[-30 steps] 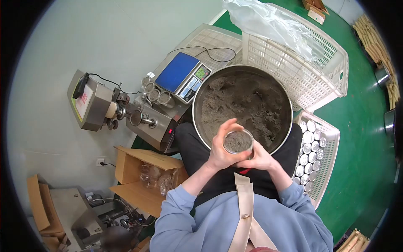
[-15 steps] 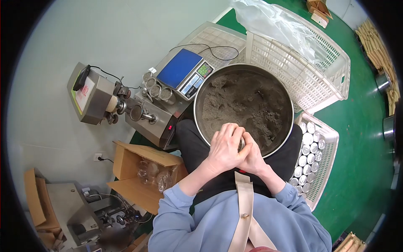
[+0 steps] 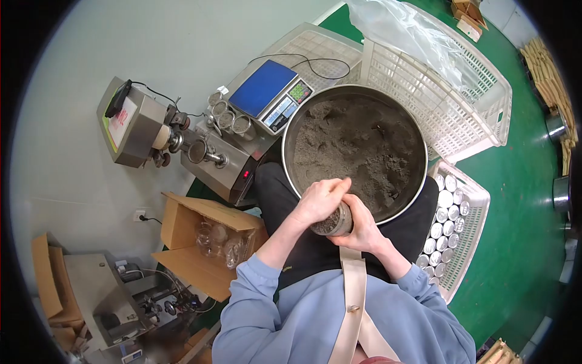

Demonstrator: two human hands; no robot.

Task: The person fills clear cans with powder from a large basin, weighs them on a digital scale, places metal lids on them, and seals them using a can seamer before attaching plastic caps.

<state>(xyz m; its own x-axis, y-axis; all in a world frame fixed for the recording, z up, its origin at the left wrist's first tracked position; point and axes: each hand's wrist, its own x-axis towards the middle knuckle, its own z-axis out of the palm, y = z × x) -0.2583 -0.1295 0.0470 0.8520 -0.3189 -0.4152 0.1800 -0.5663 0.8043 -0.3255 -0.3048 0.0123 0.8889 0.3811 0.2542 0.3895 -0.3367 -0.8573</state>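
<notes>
My left hand (image 3: 321,199) and my right hand (image 3: 362,227) are closed around one clear jar (image 3: 334,222) of grey-brown grainy material. The jar is tilted, one round end showing below my left hand; whether that is its base or mouth I cannot tell. My right fingers wrap its right side, while my left hand lies over its upper part. Just beyond my hands, a wide round metal basin (image 3: 284,159) stands between my legs, holding loose material (image 3: 339,142) of the same colour.
Left of the basin are a blue-topped scale (image 3: 260,88), several filled clear jars (image 3: 225,119) and a metal machine (image 3: 209,170). An open cardboard box (image 3: 182,221) holds clear containers. On the right, a white crate (image 3: 479,233) holds several silver-lidded cans; a larger white crate (image 3: 394,79) stands behind.
The jar, mostly hidden between my hands before, now shows below my left hand. My hands have shifted slightly toward my body and turned. The whole view has moved a little.
</notes>
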